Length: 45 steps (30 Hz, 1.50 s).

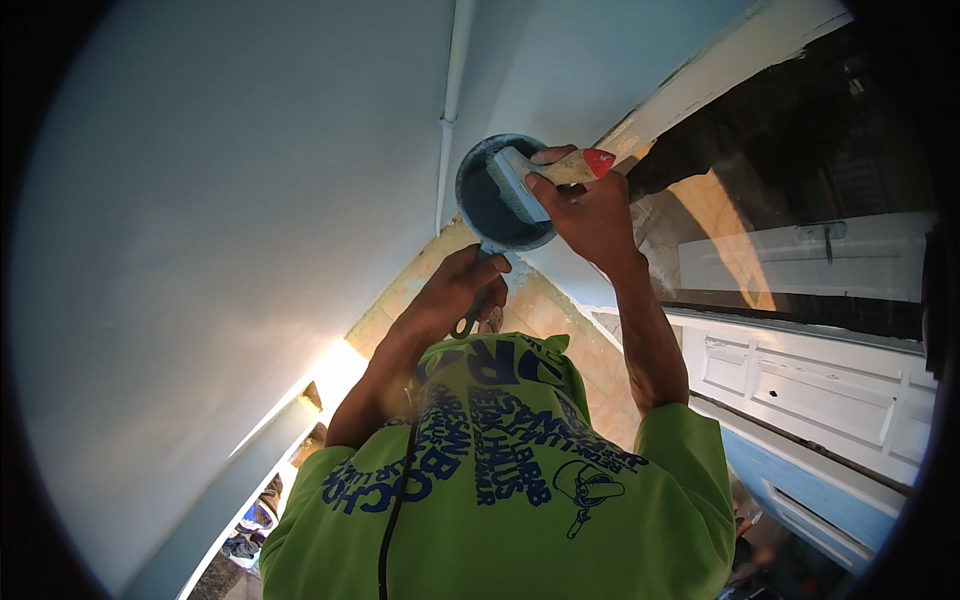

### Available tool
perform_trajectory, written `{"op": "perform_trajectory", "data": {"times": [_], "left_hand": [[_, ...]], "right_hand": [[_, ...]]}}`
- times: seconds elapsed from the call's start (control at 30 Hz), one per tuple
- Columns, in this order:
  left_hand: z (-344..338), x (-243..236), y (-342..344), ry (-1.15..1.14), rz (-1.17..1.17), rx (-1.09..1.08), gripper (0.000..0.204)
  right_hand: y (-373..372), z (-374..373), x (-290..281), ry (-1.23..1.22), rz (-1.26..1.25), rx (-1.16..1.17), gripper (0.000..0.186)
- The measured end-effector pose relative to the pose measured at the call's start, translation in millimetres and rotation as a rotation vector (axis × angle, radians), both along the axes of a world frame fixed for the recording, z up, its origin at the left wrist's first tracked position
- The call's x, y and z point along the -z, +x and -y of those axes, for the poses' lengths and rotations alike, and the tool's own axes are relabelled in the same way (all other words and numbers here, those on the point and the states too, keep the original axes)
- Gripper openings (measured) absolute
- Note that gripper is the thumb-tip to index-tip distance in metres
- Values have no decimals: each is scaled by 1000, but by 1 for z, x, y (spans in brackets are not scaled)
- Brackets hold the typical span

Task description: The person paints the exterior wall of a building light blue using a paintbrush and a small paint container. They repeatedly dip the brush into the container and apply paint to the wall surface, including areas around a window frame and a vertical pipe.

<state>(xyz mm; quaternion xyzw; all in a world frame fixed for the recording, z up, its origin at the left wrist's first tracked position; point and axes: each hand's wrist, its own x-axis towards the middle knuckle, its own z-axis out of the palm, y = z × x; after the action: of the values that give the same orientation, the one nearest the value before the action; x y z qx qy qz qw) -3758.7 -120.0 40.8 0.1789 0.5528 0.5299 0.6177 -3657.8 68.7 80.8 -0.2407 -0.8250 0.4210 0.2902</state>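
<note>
My left hand (462,287) is closed round the handle of a dark round paint pot (484,212), which has bluish paint smeared on its inside and rim. Above the pot's mouth, my right hand (592,215) grips a wide flat paintbrush (572,168) by its pale wooden handle with a red end. The brush head, coated in light blue paint, lies over the pot's opening near its right side. Whether the bristles touch the paint inside I cannot tell.
Pale blue walls (250,180) meet in a corner, where a thin pipe (452,100) runs down. On the right are a dark glass pane (800,150) and a white panelled door piece (800,385). Tan tiles (540,305) cover the floor. Assorted items (250,525) lie at the lower left.
</note>
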Motion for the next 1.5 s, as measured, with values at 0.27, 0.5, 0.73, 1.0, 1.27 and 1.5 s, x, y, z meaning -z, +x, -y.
{"op": "perform_trajectory", "data": {"times": [0.27,0.5,0.73,1.0,1.27,1.5], "left_hand": [[3,13,3,59,-78,2,23],[13,13,13,83,-142,-51,24],[7,15,18,112,-10,-80,25],[-11,-17,0,282,74,-56,20],[-65,-75,-45,489,80,118,25],[-70,-63,-52,501,87,185,24]], "right_hand": [[26,-12,14,-524,-361,158,24],[34,-14,46,-932,-485,81,32],[41,-24,48,-1007,-567,9,37],[17,-25,11,-795,-681,17,36],[-62,-91,-191,328,-667,97,28],[-93,-84,-386,1089,-564,368,30]]}}
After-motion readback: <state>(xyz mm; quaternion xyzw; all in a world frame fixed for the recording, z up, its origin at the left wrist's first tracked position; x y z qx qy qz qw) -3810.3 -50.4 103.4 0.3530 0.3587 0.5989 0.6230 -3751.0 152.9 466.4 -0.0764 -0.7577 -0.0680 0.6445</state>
